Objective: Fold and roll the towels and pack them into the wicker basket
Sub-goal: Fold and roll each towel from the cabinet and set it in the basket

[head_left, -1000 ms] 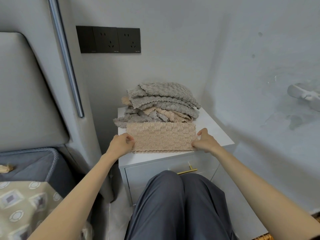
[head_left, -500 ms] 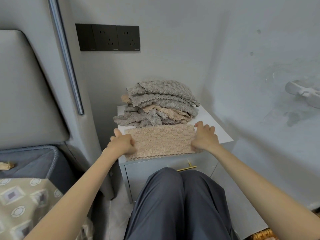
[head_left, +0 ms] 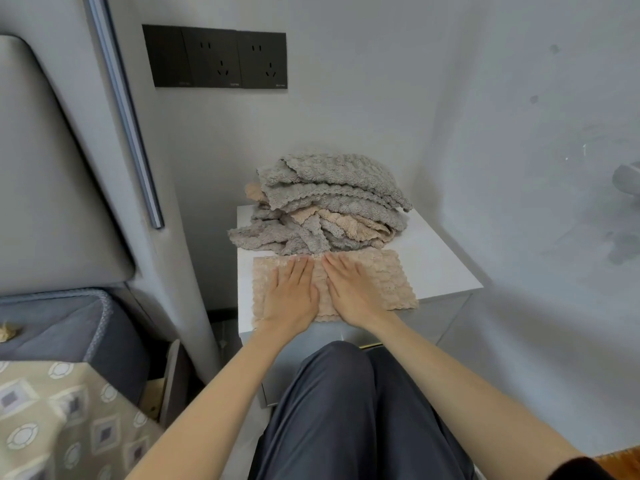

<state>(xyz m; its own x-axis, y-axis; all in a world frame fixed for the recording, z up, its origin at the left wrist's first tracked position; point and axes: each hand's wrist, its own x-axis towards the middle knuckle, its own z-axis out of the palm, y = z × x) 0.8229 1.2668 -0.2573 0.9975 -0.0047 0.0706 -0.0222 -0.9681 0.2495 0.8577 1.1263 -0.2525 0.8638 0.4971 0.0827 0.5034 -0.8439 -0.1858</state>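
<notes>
A beige textured towel lies folded into a flat strip along the front of the white nightstand top. My left hand and my right hand press flat on its middle, side by side, fingers straight and pointing away from me. Behind the strip sits a loose pile of grey and beige towels. A small piece of wicker shows at the bottom right corner; the basket itself is out of view.
The nightstand stands in a corner between grey walls, with black wall sockets above. A padded headboard and a bed with a patterned cover are to the left. My knees in dark trousers are right before the drawer front.
Both hands have let go of the towel's ends and slid inward to its middle, where they now lie flat. The camera has tilted down and moved closer.
</notes>
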